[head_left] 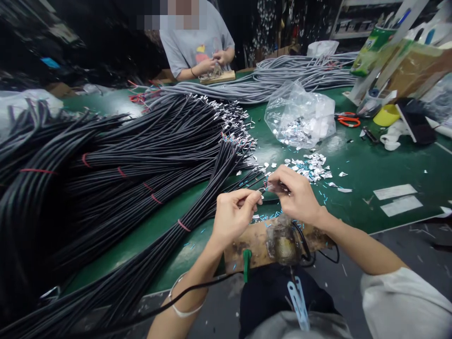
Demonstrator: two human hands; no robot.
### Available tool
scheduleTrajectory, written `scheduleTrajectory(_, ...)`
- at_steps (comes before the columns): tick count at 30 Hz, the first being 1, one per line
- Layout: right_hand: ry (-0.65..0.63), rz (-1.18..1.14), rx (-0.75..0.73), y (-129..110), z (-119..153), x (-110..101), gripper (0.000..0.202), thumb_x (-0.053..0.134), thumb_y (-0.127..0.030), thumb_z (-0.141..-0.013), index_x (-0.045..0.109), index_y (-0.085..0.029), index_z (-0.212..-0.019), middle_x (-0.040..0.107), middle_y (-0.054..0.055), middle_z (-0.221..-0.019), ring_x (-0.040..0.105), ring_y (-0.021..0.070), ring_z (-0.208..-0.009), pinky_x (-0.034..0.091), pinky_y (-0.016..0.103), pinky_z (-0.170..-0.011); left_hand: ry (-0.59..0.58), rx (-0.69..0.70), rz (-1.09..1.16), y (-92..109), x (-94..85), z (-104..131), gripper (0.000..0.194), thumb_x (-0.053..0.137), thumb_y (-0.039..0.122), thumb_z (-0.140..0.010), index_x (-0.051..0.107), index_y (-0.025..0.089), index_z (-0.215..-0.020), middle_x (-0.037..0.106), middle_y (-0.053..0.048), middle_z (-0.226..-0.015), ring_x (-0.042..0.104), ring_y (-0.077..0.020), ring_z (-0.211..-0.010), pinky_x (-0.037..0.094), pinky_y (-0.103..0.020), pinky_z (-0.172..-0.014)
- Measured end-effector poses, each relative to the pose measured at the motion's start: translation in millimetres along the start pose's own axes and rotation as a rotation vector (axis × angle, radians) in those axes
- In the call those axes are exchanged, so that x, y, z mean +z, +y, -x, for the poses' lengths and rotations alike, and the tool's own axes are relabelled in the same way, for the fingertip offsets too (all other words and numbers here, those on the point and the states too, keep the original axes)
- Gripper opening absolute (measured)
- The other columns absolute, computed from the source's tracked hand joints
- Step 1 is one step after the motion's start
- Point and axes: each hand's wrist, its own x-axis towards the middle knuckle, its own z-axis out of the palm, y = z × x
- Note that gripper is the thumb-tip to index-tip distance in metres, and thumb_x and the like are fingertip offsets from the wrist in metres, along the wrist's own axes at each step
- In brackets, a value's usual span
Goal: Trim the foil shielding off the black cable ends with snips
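Note:
Above the front edge of the bench, my left hand (233, 214) is closed in a pinch on the end of a black cable, where thin wires (263, 189) stick out. My right hand (298, 195) is also closed, its fingertips at those same wires just to the right; whether it holds a tool as well is hidden. Beneath the hands a wooden board (236, 240) carries a grimy metal device (286, 245). Left of my hands lies a tied bundle of black cables (190, 212) with stripped ends.
Piles of black cables (106, 174) cover the left side. Foil and blue scraps (314, 165) lie beyond my hands, near a plastic bag (300, 115). Orange-handled scissors (349, 119) and a phone (416, 121) are at right. Across the bench a person (197, 47) works beside grey cables (300, 70).

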Motion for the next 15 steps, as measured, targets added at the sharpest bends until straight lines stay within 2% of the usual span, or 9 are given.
scheduleTrajectory(3, 0.027, -0.01, 0.101, 7.4, -4.4, -4.4, 0.011, 0.052, -0.01, -0.08, 0.049, -0.018, -0.072, 0.049, -0.001, -0.07, 0.043, 0.011, -0.064, 0.034, 0.026, -0.06, -0.013, -0.008, 0.019, 1.2, -1.0, 0.9, 0.035, 0.056, 0.04, -0.083, 0.059, 0.013, -0.061, 0.043, 0.004, -0.041, 0.036, -0.0044, -0.034, 0.027, -0.018, -0.036)
scheduleTrajectory(4, 0.07, -0.044, 0.142, 11.4, -6.4, -6.8, 0.012, 0.053, -0.013, -0.081, 0.049, -0.018, -0.071, 0.048, -0.002, -0.068, 0.043, 0.0107, -0.063, 0.034, 0.026, -0.059, -0.008, -0.003, 0.036, 1.5, -1.9, 1.3, 0.036, 0.056, 0.042, -0.083, 0.059, 0.013, -0.06, 0.042, 0.005, -0.04, 0.036, -0.0044, -0.034, 0.027, -0.018, -0.036)
scheduleTrajectory(8, 0.499, -0.111, 0.241, 19.2, -12.0, -16.5, 0.01, 0.054, -0.021, -0.084, 0.053, -0.019, -0.075, 0.047, -0.003, -0.064, 0.042, 0.0097, -0.057, 0.034, 0.025, -0.056, 0.054, 0.045, 0.108, 3.3, -6.8, 3.0, 0.04, 0.056, 0.046, -0.083, 0.056, 0.013, -0.06, 0.041, 0.005, -0.038, 0.036, -0.004, -0.032, 0.028, -0.017, -0.035)
scheduleTrajectory(9, 0.469, -0.109, 0.24, 16.8, -11.9, -16.9, 0.011, 0.055, -0.023, -0.085, 0.055, -0.019, -0.075, 0.048, -0.003, -0.063, 0.043, 0.0095, -0.057, 0.034, 0.025, -0.055, 0.063, 0.05, 0.117, 3.8, -7.6, 3.5, 0.04, 0.056, 0.046, -0.083, 0.056, 0.013, -0.06, 0.042, 0.005, -0.039, 0.036, -0.0039, -0.032, 0.028, -0.017, -0.035)
scheduleTrajectory(11, 0.224, -0.063, 0.188, 7.8, -9.8, -14.4, 0.021, 0.054, -0.026, -0.088, 0.06, -0.018, -0.069, 0.054, -0.001, -0.061, 0.047, 0.0098, -0.057, 0.035, 0.026, -0.055, 0.067, 0.049, 0.128, 4.5, -7.9, 4.3, 0.039, 0.056, 0.045, -0.084, 0.056, 0.013, -0.06, 0.042, 0.005, -0.04, 0.036, -0.0037, -0.032, 0.028, -0.016, -0.035)
scheduleTrajectory(12, 0.146, -0.055, 0.132, 2.6, -8.2, -12.1, 0.02, 0.057, -0.026, -0.086, 0.062, -0.017, -0.069, 0.058, 0.0, -0.064, 0.05, 0.0104, -0.06, 0.037, 0.026, -0.057, 0.069, 0.048, 0.129, 4.8, -7.4, 4.7, 0.039, 0.056, 0.044, -0.084, 0.056, 0.013, -0.061, 0.042, 0.005, -0.04, 0.036, -0.0036, -0.032, 0.028, -0.016, -0.035)
scheduleTrajectory(15, 0.076, -0.082, 0.015, -8.8, -4.0, -6.3, 0.011, 0.061, -0.024, -0.084, 0.067, -0.017, -0.078, 0.064, 0.002, -0.072, 0.054, 0.0106, -0.065, 0.041, 0.026, -0.06, 0.09, 0.049, 0.118, 5.2, -4.9, 5.6, 0.036, 0.057, 0.041, -0.083, 0.058, 0.013, -0.061, 0.043, 0.005, -0.041, 0.037, -0.0035, -0.033, 0.028, -0.016, -0.034)
